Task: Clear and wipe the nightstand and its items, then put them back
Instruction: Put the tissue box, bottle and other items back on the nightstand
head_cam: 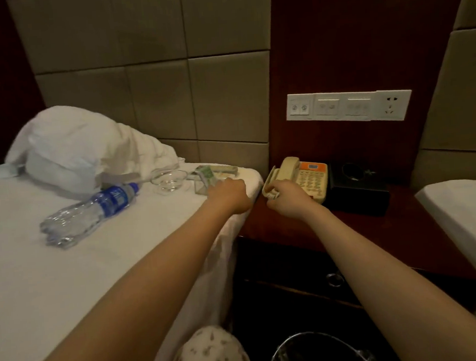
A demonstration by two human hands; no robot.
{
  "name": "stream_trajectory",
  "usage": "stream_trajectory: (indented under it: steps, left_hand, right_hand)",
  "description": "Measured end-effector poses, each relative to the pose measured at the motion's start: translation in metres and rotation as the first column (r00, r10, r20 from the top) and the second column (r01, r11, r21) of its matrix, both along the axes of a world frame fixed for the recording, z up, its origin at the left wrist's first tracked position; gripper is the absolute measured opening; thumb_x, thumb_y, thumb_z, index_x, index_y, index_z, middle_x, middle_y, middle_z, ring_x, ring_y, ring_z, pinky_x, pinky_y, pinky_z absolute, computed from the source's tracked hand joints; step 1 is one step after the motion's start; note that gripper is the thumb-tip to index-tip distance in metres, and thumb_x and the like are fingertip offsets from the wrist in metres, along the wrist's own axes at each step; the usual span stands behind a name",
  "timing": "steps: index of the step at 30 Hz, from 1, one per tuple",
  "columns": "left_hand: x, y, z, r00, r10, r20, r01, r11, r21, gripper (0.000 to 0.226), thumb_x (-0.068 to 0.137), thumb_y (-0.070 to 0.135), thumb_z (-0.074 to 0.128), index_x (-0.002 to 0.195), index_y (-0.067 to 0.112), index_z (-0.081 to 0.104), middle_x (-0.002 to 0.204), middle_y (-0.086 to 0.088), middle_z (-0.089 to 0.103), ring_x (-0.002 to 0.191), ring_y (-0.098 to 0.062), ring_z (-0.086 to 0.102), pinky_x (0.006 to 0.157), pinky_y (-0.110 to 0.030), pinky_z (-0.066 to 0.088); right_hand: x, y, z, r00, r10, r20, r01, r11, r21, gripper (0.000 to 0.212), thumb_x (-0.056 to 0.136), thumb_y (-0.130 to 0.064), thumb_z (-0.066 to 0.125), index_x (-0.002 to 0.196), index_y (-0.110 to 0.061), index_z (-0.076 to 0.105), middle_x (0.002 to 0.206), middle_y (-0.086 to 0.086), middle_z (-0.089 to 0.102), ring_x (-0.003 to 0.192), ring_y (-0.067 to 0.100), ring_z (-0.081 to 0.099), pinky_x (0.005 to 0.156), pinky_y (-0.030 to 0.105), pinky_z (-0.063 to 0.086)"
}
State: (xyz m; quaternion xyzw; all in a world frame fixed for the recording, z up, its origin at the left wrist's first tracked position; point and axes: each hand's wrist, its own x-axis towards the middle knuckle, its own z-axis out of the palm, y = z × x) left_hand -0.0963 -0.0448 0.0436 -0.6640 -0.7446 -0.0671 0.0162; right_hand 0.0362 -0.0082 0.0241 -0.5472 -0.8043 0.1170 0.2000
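Note:
The dark red nightstand (274,231) stands between two beds. A beige telephone (307,179) with an orange panel sits on it, beside a black tissue box (358,191). My right hand (287,199) grips the telephone's near left corner, by the coiled cord. On the bed's corner my left hand (228,195) has its fingers curled against a clear card stand (203,182) with a green card. Also on the bed lie a beige remote (223,169), a glass ashtray (170,181) and a water bottle (92,211) on its side.
White bedding (82,146) is piled at the head of the left bed. A second bed (464,209) borders the nightstand on the right. A switch and socket panel (348,106) is on the wall above. A lined bin (319,352) stands on the floor in front.

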Motion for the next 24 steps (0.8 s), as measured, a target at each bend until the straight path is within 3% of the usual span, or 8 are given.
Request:
stream_trajectory:
  steps: [2, 6, 9, 12, 15, 18, 24]
  left_hand:
    - [-0.017, -0.015, 0.002, 0.995, 0.027, 0.095, -0.028, 1.000, 0.013, 0.042, 0.091, 0.020, 0.045, 0.133, 0.017, 0.050, 0.138, -0.006, 0.049, 0.127, -0.025, 0.046, 0.103, -0.038, 0.038]
    - [-0.050, -0.051, 0.005, 0.969, 0.062, 0.239, -0.079, 0.995, 0.064, 0.042, 0.090, 0.010, 0.048, 0.131, 0.015, 0.053, 0.134, -0.007, 0.054, 0.121, -0.023, 0.051, 0.099, -0.032, 0.043]
    - [-0.080, -0.079, 0.005, 0.937, 0.125, 0.327, -0.168, 0.980, 0.108, 0.040, 0.090, 0.005, 0.049, 0.128, 0.016, 0.055, 0.132, -0.008, 0.055, 0.118, -0.023, 0.053, 0.098, -0.032, 0.045]
    - [-0.110, -0.108, 0.003, 0.903, 0.209, 0.376, -0.264, 0.959, 0.099, 0.041, 0.089, 0.004, 0.049, 0.127, 0.017, 0.056, 0.132, -0.008, 0.055, 0.117, -0.024, 0.054, 0.097, -0.032, 0.048]
    - [-0.137, -0.138, 0.003, 0.887, 0.304, 0.348, -0.353, 0.931, 0.087, 0.040, 0.089, 0.008, 0.048, 0.127, 0.016, 0.057, 0.133, -0.008, 0.054, 0.118, -0.025, 0.052, 0.097, -0.029, 0.042]
    - [-0.164, -0.170, -0.001, 0.872, 0.418, 0.254, -0.447, 0.892, 0.064, 0.040, 0.091, 0.016, 0.049, 0.130, 0.013, 0.055, 0.135, -0.009, 0.051, 0.122, -0.027, 0.049, 0.104, -0.033, 0.039]
    - [-0.216, -0.238, -0.011, 0.775, 0.595, 0.214, -0.598, 0.799, -0.054, 0.034, 0.090, 0.021, 0.050, 0.121, 0.014, 0.060, 0.128, -0.006, 0.056, 0.115, -0.025, 0.053, 0.094, -0.032, 0.042]
  right_hand:
    - [-0.018, -0.013, 0.001, 0.992, 0.032, -0.119, -0.036, 0.999, -0.038, 0.032, 0.087, -0.015, 0.055, 0.119, -0.013, 0.058, 0.122, 0.010, 0.057, 0.107, 0.026, 0.055, 0.076, 0.025, 0.041]
    - [-0.055, -0.036, 0.001, 0.955, 0.081, -0.285, -0.111, 0.990, -0.091, 0.025, 0.086, -0.010, 0.054, 0.109, -0.012, 0.064, 0.109, 0.009, 0.065, 0.088, 0.018, 0.055, 0.073, 0.024, 0.040]
    - [-0.084, -0.055, -0.002, 0.922, 0.107, -0.373, -0.161, 0.980, -0.119, 0.017, 0.086, -0.008, 0.055, 0.097, -0.015, 0.066, 0.100, 0.008, 0.067, 0.086, 0.017, 0.057, 0.077, 0.028, 0.046]
    - [-0.111, -0.074, -0.003, 0.888, 0.144, -0.437, -0.222, 0.966, -0.131, 0.014, 0.085, -0.007, 0.057, 0.089, -0.019, 0.064, 0.091, 0.004, 0.063, 0.081, 0.016, 0.059, 0.067, 0.024, 0.047]
    - [-0.136, -0.095, -0.001, 0.876, 0.213, -0.433, -0.303, 0.941, -0.149, 0.016, 0.085, -0.004, 0.056, 0.093, -0.014, 0.065, 0.091, 0.008, 0.064, 0.075, 0.016, 0.059, 0.061, 0.020, 0.045]
    - [-0.162, -0.118, 0.000, 0.892, 0.304, -0.336, -0.365, 0.921, -0.135, 0.018, 0.085, -0.006, 0.056, 0.097, -0.013, 0.068, 0.095, 0.006, 0.065, 0.082, 0.017, 0.059, 0.072, 0.025, 0.048]
    - [-0.214, -0.172, -0.003, 0.842, 0.486, -0.234, -0.531, 0.823, -0.202, 0.022, 0.088, -0.005, 0.053, 0.105, -0.007, 0.067, 0.089, 0.001, 0.058, 0.069, 0.008, 0.053, 0.071, 0.022, 0.047]
